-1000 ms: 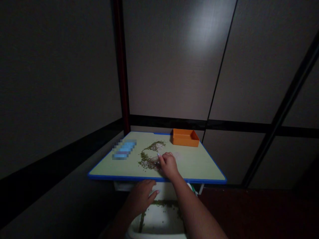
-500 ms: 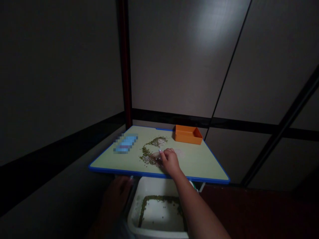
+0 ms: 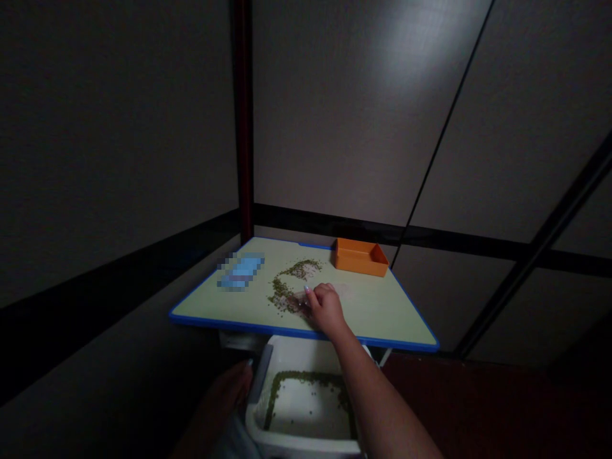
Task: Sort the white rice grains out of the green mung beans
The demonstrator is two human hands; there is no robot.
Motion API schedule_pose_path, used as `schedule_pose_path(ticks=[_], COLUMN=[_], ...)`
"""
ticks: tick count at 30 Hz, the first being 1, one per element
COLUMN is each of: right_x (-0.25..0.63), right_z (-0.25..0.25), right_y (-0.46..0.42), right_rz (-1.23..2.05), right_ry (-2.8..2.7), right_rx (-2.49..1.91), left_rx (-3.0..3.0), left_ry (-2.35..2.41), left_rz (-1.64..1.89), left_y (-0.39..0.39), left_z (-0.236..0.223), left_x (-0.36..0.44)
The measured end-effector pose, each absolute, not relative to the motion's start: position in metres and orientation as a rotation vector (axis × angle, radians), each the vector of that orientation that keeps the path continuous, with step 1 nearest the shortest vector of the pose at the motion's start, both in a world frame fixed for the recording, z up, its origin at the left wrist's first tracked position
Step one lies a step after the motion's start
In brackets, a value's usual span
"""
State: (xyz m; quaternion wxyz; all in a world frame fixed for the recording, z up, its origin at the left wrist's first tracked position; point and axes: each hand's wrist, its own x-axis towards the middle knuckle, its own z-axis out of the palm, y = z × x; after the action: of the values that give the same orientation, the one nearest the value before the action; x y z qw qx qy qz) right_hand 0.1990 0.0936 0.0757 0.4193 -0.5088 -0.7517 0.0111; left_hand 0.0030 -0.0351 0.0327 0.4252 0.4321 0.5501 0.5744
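On the pale green tabletop (image 3: 368, 312), my right hand (image 3: 326, 308) is closed, with a thin see-through piece (image 3: 300, 298) at its fingertips. Its exact kind is hard to make out. Just left of this hand lie small green beans (image 3: 280, 287) mixed with pale bits (image 3: 305, 271), spread in a curved trail. In the shade below the table edge, my left hand (image 3: 232, 386) hangs beside the left rim of a white plastic bin (image 3: 254, 414). It looks open and appears to hold nothing, though it is dim. More green beans (image 3: 310, 376) line the edges of the bin's floor.
An orange open box (image 3: 361, 258) stands at the table's back right corner. A blurred-out blue item (image 3: 241, 271) lies on the left side. Blue trim (image 3: 287, 330) borders the table. Dark wall panels (image 3: 329, 127) rise behind it and on the left.
My left hand has lowered slightly from the table edge, uncovering the grey part of the bin's left rim. My right hand has barely moved.
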Motion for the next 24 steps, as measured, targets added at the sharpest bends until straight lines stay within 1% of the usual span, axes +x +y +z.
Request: schedule_pose_path(ticks=[3,6,9,12,15,18,24], right_x=[0.199,0.2,0.199,0.199,0.199,0.2,0.2], right_z=[0.077,0.077,0.078,0.078,0.078,0.078,0.079], right_y=[0.093,0.092,0.092,0.091,0.091,0.092,0.09], right_rz=[0.03,0.037,0.045,0.051,0.053,0.052,0.063], right_ry=[-1.886,-1.876,-1.869,-1.866,-1.863,-1.859,-1.863], right_rx=[-1.274,-1.263,-1.252,-1.241,-1.245,-1.247,-1.257], left_rx=[1.127,1.197,1.314,1.429,1.655,1.8,1.998], left_ry=[1.37,1.375,1.324,1.249,1.163,1.135,1.164], left_rz=[1.389,1.387,1.499,1.506,1.32,1.221,1.093], left_y=[-0.036,-0.043,-0.04,-0.029,-0.021,-0.019,-0.02], left_z=[0.032,0.043,0.057,0.059,0.05,0.043,0.05], left_x=[-0.004,-0.011,-0.015,-0.008,0.006,0.017,0.02])
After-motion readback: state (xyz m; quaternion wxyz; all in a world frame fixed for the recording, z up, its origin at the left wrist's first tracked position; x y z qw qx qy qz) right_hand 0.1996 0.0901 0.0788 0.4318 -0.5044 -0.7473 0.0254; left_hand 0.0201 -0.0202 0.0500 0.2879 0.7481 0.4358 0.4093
